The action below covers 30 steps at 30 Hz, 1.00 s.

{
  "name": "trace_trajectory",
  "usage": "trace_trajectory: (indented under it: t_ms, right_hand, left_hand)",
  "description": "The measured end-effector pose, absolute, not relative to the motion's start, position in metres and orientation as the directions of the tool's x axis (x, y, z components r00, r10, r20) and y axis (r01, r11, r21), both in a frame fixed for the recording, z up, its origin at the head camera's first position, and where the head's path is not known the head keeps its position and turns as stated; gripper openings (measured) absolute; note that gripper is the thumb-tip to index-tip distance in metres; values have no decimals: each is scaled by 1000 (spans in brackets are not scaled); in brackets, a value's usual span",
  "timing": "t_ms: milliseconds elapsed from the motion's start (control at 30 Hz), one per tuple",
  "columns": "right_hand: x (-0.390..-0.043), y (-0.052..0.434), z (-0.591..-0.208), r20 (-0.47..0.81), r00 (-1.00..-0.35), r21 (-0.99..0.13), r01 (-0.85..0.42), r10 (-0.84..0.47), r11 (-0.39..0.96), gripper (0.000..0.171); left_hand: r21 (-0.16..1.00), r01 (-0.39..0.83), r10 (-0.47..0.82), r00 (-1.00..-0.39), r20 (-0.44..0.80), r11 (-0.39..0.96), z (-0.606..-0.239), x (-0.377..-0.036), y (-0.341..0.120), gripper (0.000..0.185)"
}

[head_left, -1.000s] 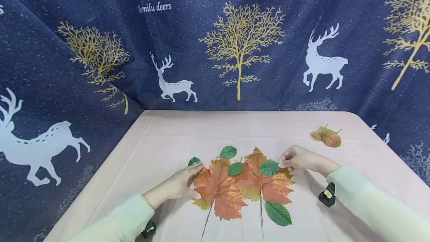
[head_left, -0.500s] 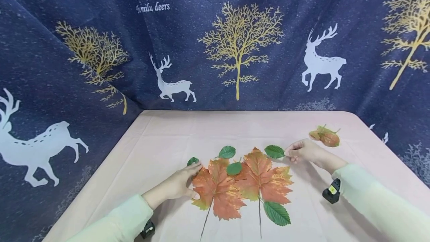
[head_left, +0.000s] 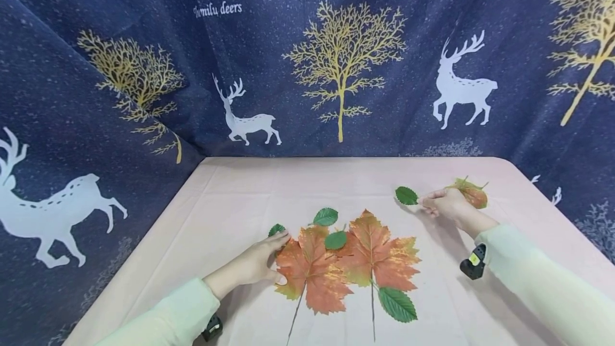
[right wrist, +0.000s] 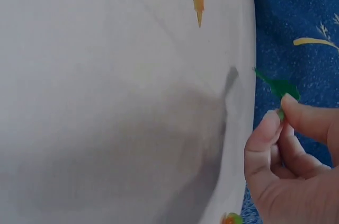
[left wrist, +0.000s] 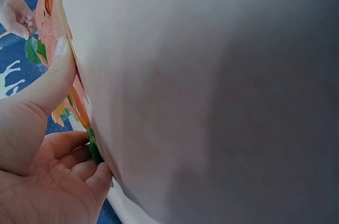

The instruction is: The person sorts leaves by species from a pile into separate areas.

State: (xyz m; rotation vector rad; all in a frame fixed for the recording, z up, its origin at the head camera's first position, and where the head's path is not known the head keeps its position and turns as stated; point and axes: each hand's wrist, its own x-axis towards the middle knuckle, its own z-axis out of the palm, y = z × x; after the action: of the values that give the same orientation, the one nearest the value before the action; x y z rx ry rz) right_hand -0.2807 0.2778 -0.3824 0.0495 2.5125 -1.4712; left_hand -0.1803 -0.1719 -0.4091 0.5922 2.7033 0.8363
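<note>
Two maple leaves lie near our table's front edge with four green leaves; our right hand pinches a fifth, left hand's fingers flat.

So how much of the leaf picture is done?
Two orange leaves lie side by side, with four small green ones around them. The left hand rests on the left orange leaf's edge. The right hand pinches a green leaf beside the spare pile, so it seems partway.
</note>
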Motion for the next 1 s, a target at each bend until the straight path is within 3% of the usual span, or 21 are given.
trace_trajectory:
  t_ms: [267, 433, 567, 1000]
  right_hand:
    - [-293, 285, -396, -253, -967, -903, 245, 23, 354, 41]
    - [-300, 288, -401, -280, -954, -926, 297, 104, 235, 23]
    - [-306, 290, -402, -265, -946, -917, 307, 188, 254, 14]
    - [-307, 292, -407, -271, -910, -877, 368, 314, 308, 40]
  left_hand:
    - [586, 310, 458, -881, -119, 749, -409, -181, -172, 95]
    - [590, 315, 467, -876, -121, 744, -409, -182, -173, 94]
    - [588, 332, 476, -873, -105, 738, -408, -182, -173, 94]
    - [587, 330, 475, -874, -105, 739, -412, -181, -175, 96]
